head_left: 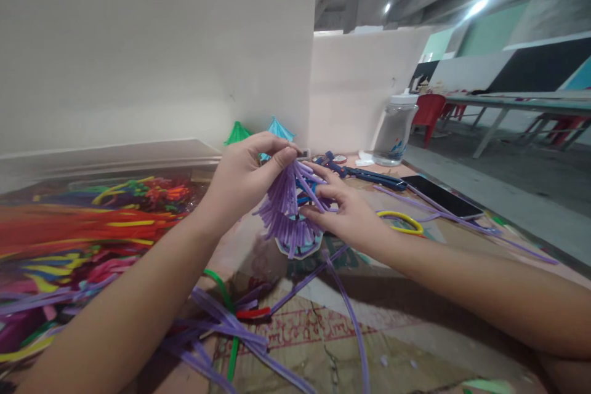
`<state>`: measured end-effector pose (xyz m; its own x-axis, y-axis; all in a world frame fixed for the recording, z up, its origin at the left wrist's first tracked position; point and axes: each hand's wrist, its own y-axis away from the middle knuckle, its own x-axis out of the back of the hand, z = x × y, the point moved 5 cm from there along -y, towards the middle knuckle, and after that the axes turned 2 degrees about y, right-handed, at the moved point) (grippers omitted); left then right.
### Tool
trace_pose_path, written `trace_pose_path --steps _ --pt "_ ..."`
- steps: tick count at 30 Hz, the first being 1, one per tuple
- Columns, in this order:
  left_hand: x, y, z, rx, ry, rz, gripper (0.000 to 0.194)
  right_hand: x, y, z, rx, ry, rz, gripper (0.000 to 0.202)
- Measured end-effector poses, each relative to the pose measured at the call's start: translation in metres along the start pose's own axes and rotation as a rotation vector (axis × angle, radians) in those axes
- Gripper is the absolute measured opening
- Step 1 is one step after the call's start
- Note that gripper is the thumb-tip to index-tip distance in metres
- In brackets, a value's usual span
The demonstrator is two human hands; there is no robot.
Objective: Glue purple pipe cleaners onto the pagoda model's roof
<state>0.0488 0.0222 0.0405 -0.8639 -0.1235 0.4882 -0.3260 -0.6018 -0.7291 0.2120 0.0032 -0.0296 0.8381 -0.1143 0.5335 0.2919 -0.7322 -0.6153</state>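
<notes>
L hand (252,175): pinching top of purple model (289,209) | R hand (339,206): fingers on its side strips | model: held upright over cardboard (397,338), center | cardboard: red print, unreadable | phone (443,197): right, no label visible

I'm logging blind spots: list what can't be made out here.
All in the head view:
Purple fringed piece: tip behind the left hand.
Green cone: lower part behind the same hand.
Orange strips: blurred, cut off by the left edge.
Items on the far table: too small.
</notes>
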Motion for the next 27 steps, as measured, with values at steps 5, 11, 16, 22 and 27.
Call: trace_pose_path --steps 5,11,16,22,27 --pt "0.0 0.0 0.0 -0.009 0.016 0.0 0.022 0.001 -0.001 -0.002 0.017 -0.023 0.001 0.026" --pt "0.001 -0.001 -0.001 -0.004 -0.006 0.0 0.022 0.002 -0.001 -0.003 0.015 -0.004 0.007 0.029" --pt "0.001 -0.001 -0.004 -0.005 -0.009 -0.005 0.023 0.001 0.0 -0.002 -0.013 -0.016 -0.004 0.027" --pt "0.002 -0.003 -0.009 -0.004 -0.017 -0.002 0.025 0.0 -0.004 0.002 -0.031 -0.026 -0.101 0.016" --pt "0.002 -0.006 -0.017 0.033 -0.015 0.003 0.024 0.002 -0.011 0.005 -0.031 -0.024 -0.204 0.013"
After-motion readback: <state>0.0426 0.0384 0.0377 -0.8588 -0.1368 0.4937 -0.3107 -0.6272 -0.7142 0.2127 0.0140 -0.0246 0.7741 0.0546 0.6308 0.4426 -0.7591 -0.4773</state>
